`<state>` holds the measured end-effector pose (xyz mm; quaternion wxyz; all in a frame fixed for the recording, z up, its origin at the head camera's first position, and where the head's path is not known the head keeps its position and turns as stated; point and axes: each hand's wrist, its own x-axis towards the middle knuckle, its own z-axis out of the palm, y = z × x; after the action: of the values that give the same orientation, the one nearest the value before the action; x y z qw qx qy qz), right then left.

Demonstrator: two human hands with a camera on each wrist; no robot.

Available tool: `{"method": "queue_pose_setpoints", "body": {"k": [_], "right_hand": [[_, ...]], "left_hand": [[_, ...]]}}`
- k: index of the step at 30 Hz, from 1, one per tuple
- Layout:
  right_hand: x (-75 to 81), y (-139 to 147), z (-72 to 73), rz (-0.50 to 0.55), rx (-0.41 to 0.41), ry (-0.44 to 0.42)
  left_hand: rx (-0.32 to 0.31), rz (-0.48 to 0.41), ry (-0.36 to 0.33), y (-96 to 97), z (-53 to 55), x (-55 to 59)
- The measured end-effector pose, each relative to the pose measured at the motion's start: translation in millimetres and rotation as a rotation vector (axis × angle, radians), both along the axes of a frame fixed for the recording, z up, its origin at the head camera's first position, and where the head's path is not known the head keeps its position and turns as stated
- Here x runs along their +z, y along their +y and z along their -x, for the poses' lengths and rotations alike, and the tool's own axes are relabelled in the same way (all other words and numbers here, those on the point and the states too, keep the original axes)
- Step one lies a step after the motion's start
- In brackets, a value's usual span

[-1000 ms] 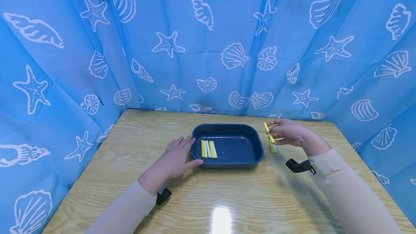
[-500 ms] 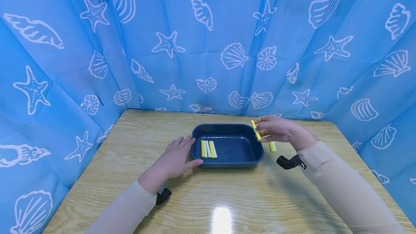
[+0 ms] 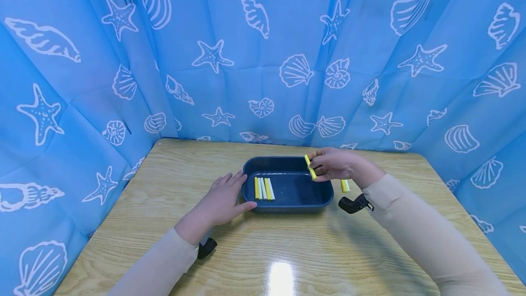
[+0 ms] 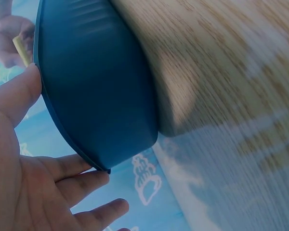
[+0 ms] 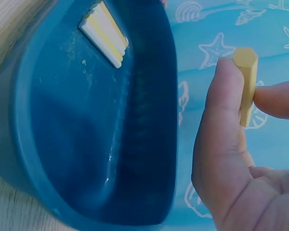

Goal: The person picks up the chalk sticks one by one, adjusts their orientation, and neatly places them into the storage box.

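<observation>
My right hand (image 3: 334, 164) pinches a yellow chalk stick (image 3: 310, 167) between thumb and fingers, above the right end of a dark blue basin (image 3: 287, 207). In the right wrist view the chalk stick (image 5: 247, 79) shows a six-sided end. My left hand (image 3: 222, 199) rests against the basin's left end, its fingers fairly straight and spread. The left wrist view has the thumb and fingertips touching the basin's rim (image 4: 62, 131). Inside the basin, at the left, several yellow and whitish chalk sticks (image 3: 264, 189) lie side by side in a row.
More chalk sticks, yellow and pale (image 3: 344, 186), lie on the wooden table (image 3: 328, 250) right of the basin, partly behind my right hand. A blue curtain (image 3: 263, 90) with white shells and starfish stands behind and at both sides of the table.
My right hand has moved left with the yellow chalk stick, from above the chalk on the table to over the basin's right end. The left hand has stayed in place.
</observation>
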<state>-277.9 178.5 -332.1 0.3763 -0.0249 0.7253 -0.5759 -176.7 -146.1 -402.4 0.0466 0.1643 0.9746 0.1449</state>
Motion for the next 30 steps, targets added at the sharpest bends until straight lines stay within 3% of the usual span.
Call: {"method": "queue_pose_setpoints", "body": {"k": [19,30], "right_hand": [[-11.5,-28,8.0,0.001,-0.008,-0.027],[-17.8,-46,13.7,-0.021,0.042,-0.029]], "left_hand": [[0.009,-0.016,-0.006,0.6,-0.4,0.9],[-0.005,-0.02,0.001,1.3,-0.1,2.3]]}}
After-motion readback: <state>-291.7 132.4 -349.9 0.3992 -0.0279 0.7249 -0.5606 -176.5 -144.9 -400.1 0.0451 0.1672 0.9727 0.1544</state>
